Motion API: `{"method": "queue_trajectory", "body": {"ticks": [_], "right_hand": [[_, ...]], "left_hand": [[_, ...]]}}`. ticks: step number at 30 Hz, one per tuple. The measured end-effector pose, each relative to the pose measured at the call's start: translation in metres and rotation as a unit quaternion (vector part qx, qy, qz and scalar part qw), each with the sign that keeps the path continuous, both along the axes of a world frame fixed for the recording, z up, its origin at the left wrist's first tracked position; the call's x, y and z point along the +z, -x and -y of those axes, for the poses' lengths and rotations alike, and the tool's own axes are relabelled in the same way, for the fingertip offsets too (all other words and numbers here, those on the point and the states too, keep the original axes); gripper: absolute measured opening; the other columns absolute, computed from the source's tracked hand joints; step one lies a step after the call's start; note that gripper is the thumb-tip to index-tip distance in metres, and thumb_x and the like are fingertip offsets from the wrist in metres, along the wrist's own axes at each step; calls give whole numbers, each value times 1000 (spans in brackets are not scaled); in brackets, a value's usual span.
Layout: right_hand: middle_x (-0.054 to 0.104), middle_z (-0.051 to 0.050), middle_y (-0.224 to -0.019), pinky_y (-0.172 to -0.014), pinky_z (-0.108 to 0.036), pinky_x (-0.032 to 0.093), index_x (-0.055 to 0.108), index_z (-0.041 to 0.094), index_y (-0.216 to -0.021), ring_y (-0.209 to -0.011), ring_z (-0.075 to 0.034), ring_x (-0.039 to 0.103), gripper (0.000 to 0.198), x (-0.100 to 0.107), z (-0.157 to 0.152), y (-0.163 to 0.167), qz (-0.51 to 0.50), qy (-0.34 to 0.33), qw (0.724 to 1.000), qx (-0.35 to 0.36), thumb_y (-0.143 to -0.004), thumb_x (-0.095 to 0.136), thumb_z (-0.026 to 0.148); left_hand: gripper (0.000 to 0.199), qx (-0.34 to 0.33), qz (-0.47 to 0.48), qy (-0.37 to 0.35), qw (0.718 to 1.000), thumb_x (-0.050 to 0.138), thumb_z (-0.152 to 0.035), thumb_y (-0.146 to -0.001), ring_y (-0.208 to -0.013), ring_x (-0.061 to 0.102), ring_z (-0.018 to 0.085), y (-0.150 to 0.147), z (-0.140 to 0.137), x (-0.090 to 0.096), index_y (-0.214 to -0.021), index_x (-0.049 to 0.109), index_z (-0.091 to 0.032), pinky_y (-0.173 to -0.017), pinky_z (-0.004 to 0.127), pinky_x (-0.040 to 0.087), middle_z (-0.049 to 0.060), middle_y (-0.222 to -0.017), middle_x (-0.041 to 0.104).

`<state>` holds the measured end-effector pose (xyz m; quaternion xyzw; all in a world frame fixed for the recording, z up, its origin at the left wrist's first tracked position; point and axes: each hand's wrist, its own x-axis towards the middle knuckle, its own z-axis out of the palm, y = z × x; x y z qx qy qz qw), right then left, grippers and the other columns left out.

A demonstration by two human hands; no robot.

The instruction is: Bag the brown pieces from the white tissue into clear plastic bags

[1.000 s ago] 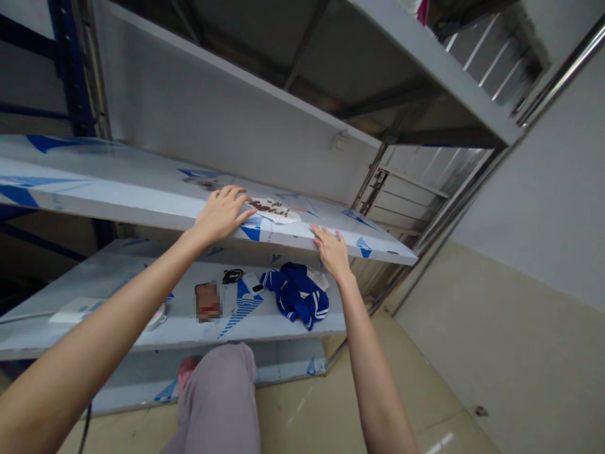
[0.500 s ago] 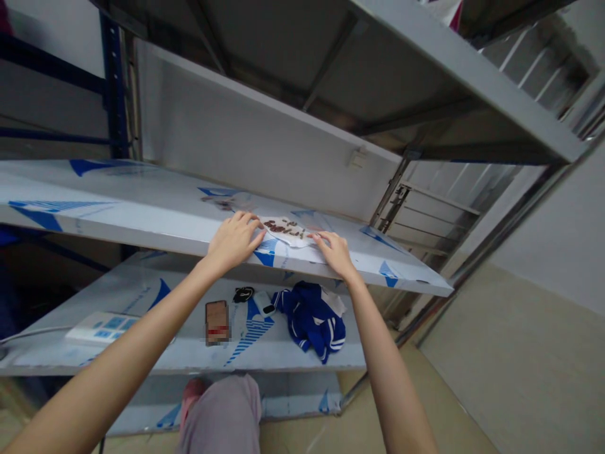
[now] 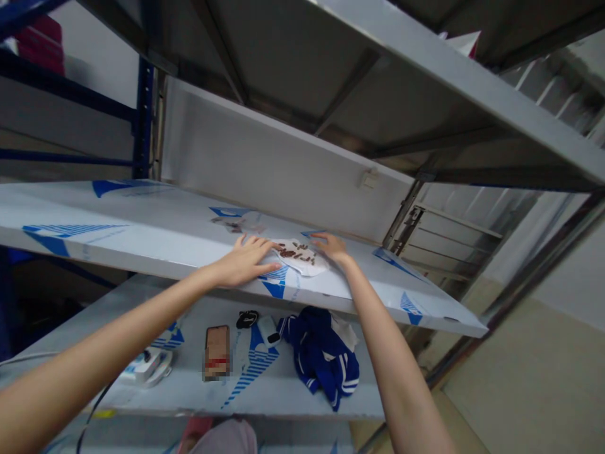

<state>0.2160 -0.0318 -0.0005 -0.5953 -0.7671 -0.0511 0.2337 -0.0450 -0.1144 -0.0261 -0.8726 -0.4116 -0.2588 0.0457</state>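
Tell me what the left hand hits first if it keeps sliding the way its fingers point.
Probably the white sheet with small brown pieces: the left hand lies flat on the shelf, fingertips pointing right at the sheet's near edge; contact is unclear.

White sheet (image 3: pixel 302 257) strewn with small brown bits, lying flat on metal shelf (image 3: pixel 142 221), near its front edge

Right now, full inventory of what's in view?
white sheet: 1, white with small brown bits on it, on the middle shelf between the hands
middle shelf: 1, white film with blue marks
upper shelf: 1, grey, overhead
lower shelf: 1, white-blue
blue garment: 1, blue with white stripes, lower shelf
phone: 1, lower shelf
black item: 1, beside phone
power strip: 1, white, lower shelf left
left hand: flat on the middle shelf, at the sheet's left edge
right hand: on the sheet's right edge
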Motion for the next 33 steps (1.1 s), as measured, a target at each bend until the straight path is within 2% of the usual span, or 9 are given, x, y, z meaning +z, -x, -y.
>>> {"method": "queue_trajectory", "body": {"ticks": [3, 7, 11, 14, 16, 19, 22, 28, 33], "right_hand": [[57, -12, -121, -96, -45, 36, 62, 20, -113, -113, -27, 53, 31, -4, -9, -21, 71, 31, 993, -86, -84, 55, 27], [65, -13, -106, -87, -34, 44, 68, 17, -104, -103, -25, 60, 27, -12, -14, -36, 101, 52, 990, -85, -87, 52, 31], [68, -14, -96, -88, -41, 40, 72, 20, -94, -98, -29, 61, 24, -11, -15, -36, 145, -26, 981, -125, -86, 53, 31], [68, -15, -95, -85, -41, 41, 71, 19, -99, -95, -30, 62, 29, 2, -19, -29, 39, -123, 980, -151, -87, 49, 34], [68, -14, -98, -81, -38, 44, 69, 17, -102, -94, -29, 62, 34, 13, -26, -17, -97, -157, 977, -110, -87, 48, 38], [68, -9, -100, -82, -35, 45, 70, 17, -97, -94, -24, 63, 31, 24, -40, 15, -263, -119, 954, 83, -83, 53, 39], [69, -7, -100, -86, -34, 44, 71, 18, -92, -95, -21, 62, 31, 18, -51, 56, -335, -85, 907, 238, -79, 56, 41], [71, -7, -85, -82, -34, 44, 71, 16, -77, -83, -21, 64, 31, -13, -51, 86, -333, -66, 899, 278, -79, 54, 42], [70, -7, -91, -83, -33, 44, 71, 16, -82, -89, -20, 63, 37, -9, -47, 72, -311, -25, 911, 268, -84, 46, 43]], "left_hand": [[42, 20, -18, -28, 999, 38, -44, -89, -118, 43, 27, 5, -34, 21, -121, 48, -19, -104, 48, 17, 9, -125, 53], [31, 49, -81, -149, 984, 42, -32, -87, -112, 47, 26, 7, -94, 36, -110, 56, -16, -103, 47, 19, 11, -115, 58], [23, -3, -136, -241, 961, 43, -22, -86, -105, 52, 25, 4, -131, 35, -99, 59, -14, -102, 45, 22, 13, -105, 61], [27, -35, -71, -246, 966, 43, -24, -87, -107, 51, 25, -9, -131, 31, -109, 53, -13, -97, 42, 29, 14, -112, 57], [28, -45, 16, -190, 981, 42, -30, -89, -101, 55, 24, -19, -125, 30, -110, 50, -13, -90, 39, 36, 12, -109, 59], [31, -42, 137, -65, 988, 43, -40, -88, -83, 59, 21, -29, -119, 28, -105, 52, -16, -75, 32, 42, 8, -95, 64], [29, -49, 203, -14, 978, 48, -39, -87, -77, 60, 19, -28, -121, 22, -106, 55, -18, -69, 29, 42, 5, -93, 66], [26, -57, 217, -8, 974, 48, -35, -86, -77, 60, 19, -19, -129, 13, -91, 66, -18, -70, 27, 41, 4, -83, 69], [24, -125, 224, -6, 967, 50, -31, -85, -67, 57, 16, -22, -134, 15, -81, 69, -16, -65, 25, 39, 3, -74, 67]]}}
